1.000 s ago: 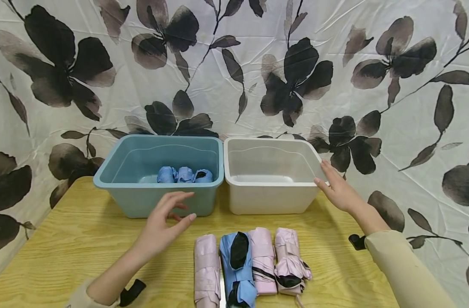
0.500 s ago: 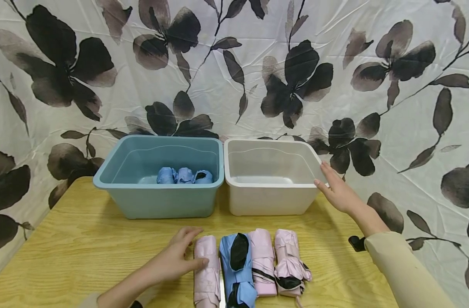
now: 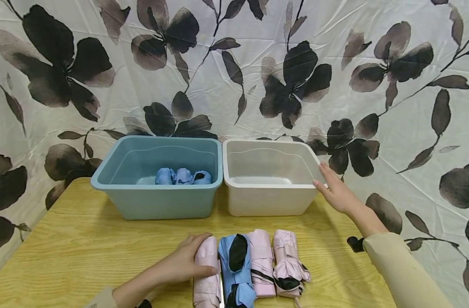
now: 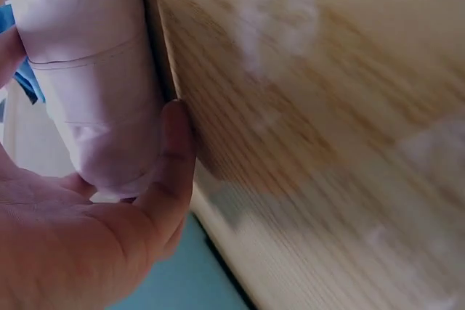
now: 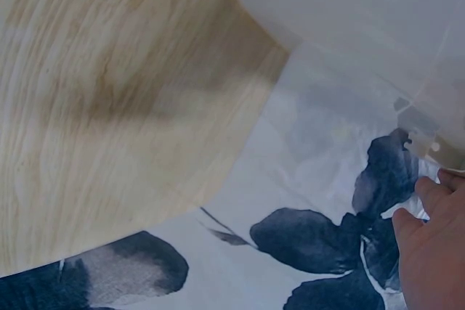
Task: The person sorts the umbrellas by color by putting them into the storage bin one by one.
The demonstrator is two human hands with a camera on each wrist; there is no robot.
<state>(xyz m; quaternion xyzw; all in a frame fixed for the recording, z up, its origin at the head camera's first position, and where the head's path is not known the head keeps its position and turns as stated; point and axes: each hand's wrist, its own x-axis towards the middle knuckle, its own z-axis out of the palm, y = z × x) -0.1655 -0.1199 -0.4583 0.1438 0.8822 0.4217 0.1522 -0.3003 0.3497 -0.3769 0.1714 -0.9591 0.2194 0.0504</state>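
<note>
My left hand [image 3: 188, 262] is around the upper end of the leftmost pink folded umbrella [image 3: 206, 287], thumb across its top and fingers along its left side. In the left wrist view, the fingers [image 4: 178, 157] curl beneath the end of this pink umbrella [image 4: 98, 78]. To its right lie a blue folded umbrella [image 3: 234, 269] with black patches and two more pink umbrellas [image 3: 262, 265] [image 3: 288, 261]. My right hand [image 3: 339, 192] rests with extended fingers on the right rim of the white bin [image 3: 271, 199]; in the right wrist view, that hand [image 5: 436, 245] is partly cut off.
A teal bin [image 3: 157, 203] stands left of the white one, with several blue rolled umbrellas [image 3: 183, 176] inside. Both bins sit toward the back of the wooden table [image 3: 84, 239]. Behind hangs a white cloth with dark flowers [image 3: 234, 85].
My left hand has come down from in front of the teal bin to the leftmost pink umbrella and closed round it. My right hand stays at the white bin's rim.
</note>
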